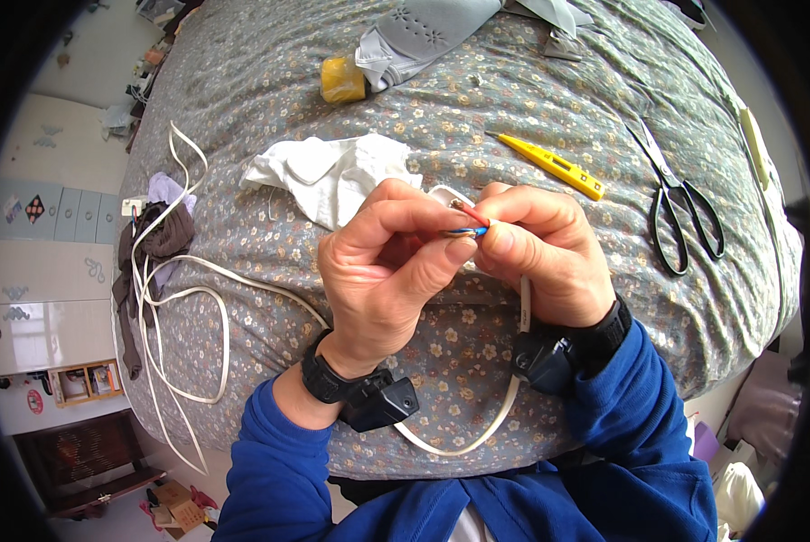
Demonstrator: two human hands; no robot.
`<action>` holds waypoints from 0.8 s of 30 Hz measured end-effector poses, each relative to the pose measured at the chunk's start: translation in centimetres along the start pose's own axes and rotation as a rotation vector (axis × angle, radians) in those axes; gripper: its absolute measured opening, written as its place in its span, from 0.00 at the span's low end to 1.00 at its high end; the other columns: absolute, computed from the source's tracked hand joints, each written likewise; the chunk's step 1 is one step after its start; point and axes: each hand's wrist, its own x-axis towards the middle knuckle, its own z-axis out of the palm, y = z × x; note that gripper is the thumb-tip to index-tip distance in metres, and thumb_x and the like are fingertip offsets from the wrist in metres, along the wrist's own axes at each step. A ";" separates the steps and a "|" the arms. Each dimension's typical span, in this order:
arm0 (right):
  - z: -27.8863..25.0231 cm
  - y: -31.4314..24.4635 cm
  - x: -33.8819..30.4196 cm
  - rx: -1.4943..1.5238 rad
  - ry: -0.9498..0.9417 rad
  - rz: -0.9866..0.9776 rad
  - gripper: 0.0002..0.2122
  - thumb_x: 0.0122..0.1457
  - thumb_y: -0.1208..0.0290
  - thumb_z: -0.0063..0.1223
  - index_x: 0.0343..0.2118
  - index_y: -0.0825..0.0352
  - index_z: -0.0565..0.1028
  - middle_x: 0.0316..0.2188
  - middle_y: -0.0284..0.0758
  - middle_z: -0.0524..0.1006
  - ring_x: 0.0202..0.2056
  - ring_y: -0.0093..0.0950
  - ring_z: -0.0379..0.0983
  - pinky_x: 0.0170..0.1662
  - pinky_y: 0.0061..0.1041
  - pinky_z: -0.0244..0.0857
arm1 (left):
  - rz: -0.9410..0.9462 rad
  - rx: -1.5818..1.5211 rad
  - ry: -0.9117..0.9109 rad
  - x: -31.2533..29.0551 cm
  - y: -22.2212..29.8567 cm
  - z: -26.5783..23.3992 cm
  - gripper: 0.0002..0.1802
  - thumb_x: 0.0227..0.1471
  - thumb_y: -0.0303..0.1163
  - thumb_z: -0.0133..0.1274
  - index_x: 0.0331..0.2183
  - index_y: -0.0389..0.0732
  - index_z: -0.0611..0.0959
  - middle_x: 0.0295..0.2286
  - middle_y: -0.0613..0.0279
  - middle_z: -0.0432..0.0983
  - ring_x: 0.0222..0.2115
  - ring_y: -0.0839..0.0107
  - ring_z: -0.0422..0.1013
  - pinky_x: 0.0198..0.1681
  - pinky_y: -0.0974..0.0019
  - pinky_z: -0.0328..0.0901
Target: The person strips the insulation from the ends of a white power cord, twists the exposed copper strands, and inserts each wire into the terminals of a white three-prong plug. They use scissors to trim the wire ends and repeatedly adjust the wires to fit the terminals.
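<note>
Both my hands meet over the middle of the bed around the stripped end of a white electrical cable (459, 452). A red wire (472, 214) and a blue wire (468, 232) stick out of it, their tips at my left fingers. My left hand (373, 275) is closed, thumb and forefinger pinched at the wire tips. My right hand (549, 257) pinches the wires nearer the cable's sheath, which is mostly hidden by the fingers. From there the cable hangs in a loop below my hands and passes behind my left wrist.
A floral bedspread (269, 361) lies under everything. Beyond my hands are a crumpled white cloth (332, 172), a yellow tester pen (549, 165), black-handled scissors (671, 194) and a yellow tape roll (342, 80). Loose cable loops and a dark cloth (165, 235) lie at the left.
</note>
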 end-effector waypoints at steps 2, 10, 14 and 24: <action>0.0 0.0 0.0 0.002 -0.016 -0.009 0.07 0.61 0.74 0.58 0.39 0.71 0.80 0.33 0.31 0.79 0.36 0.19 0.73 0.42 0.19 0.67 | -0.011 -0.073 -0.021 0.0 -0.1 0.0 0.08 0.50 0.20 0.62 0.35 0.37 0.83 0.33 0.65 0.75 0.32 0.80 0.72 0.35 0.78 0.67; 0.1 -0.1 -0.1 0.083 -0.048 -0.004 0.07 0.60 0.75 0.58 0.39 0.71 0.80 0.34 0.32 0.80 0.38 0.20 0.74 0.44 0.20 0.68 | 0.013 -0.119 -0.089 0.0 -0.3 -0.2 0.08 0.51 0.18 0.61 0.35 0.38 0.82 0.32 0.65 0.74 0.33 0.79 0.72 0.37 0.78 0.66; 0.3 -0.3 -0.1 0.064 -0.026 0.015 0.07 0.60 0.74 0.58 0.39 0.71 0.80 0.34 0.31 0.80 0.37 0.20 0.74 0.44 0.20 0.68 | 0.010 -0.095 -0.059 -0.1 -0.3 -0.2 0.08 0.51 0.19 0.61 0.35 0.37 0.82 0.33 0.65 0.75 0.34 0.79 0.73 0.38 0.77 0.67; 0.6 -0.6 -0.2 -0.075 0.102 0.071 0.08 0.63 0.68 0.56 0.36 0.68 0.78 0.27 0.24 0.75 0.28 0.12 0.66 0.32 0.14 0.59 | -0.030 0.076 0.007 -0.1 -0.2 -0.3 0.07 0.52 0.19 0.60 0.37 0.34 0.83 0.33 0.63 0.78 0.34 0.79 0.74 0.36 0.77 0.67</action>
